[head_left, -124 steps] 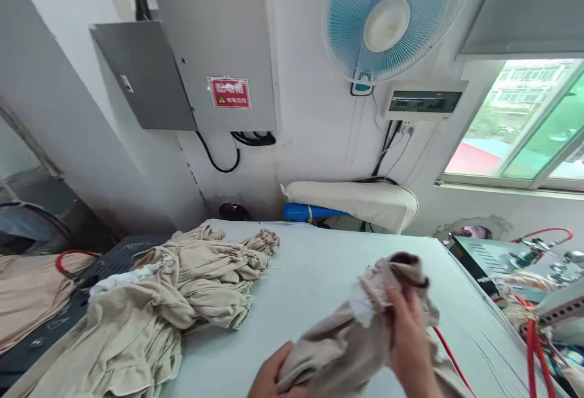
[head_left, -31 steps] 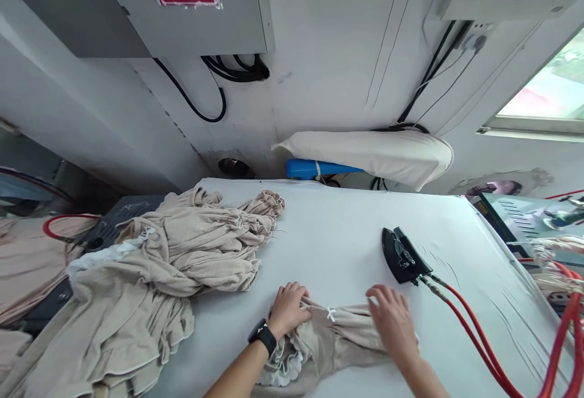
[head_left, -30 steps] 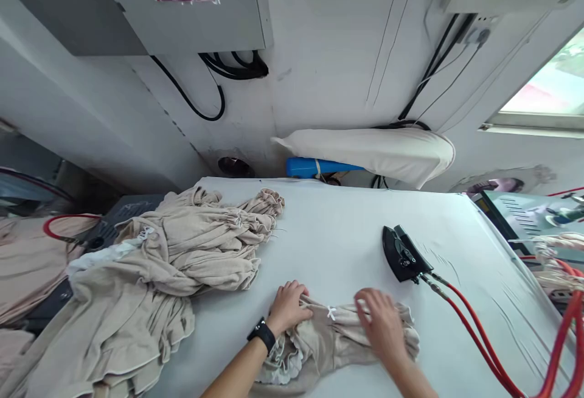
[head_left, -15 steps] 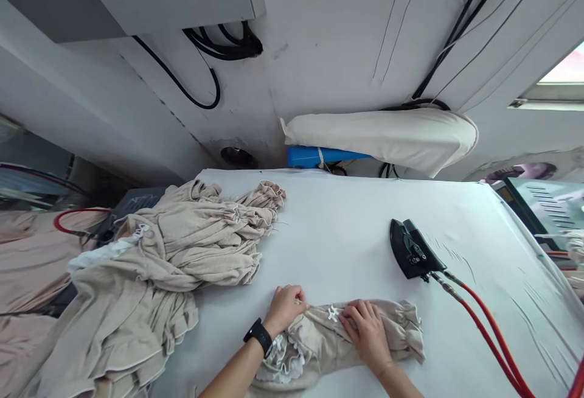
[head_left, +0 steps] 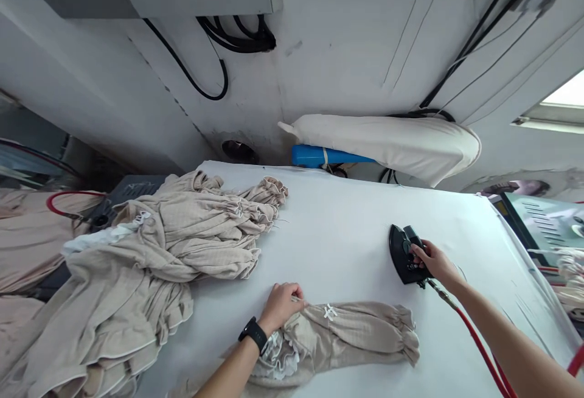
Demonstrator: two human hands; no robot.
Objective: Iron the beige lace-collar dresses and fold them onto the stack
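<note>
A beige garment sleeve lies stretched out on the white table, with a small white bow and a gathered cuff at its right end. My left hand pinches the upper edge of this garment close to some white lace; a black watch is on that wrist. To the right, my right hand is closed around the handle of a black steam iron. The iron rests on the table beyond the cuff, its red hoses running toward the lower right.
More beige ruffled garments are heaped on the table's left side. Behind the white tabletop are a padded white ironing arm and a blue cylinder. A metal box stands at the right edge; pink fabric lies far left.
My right hand has left the sleeve and moved up and right onto the iron's handle. My left hand keeps its pinch on the garment.
</note>
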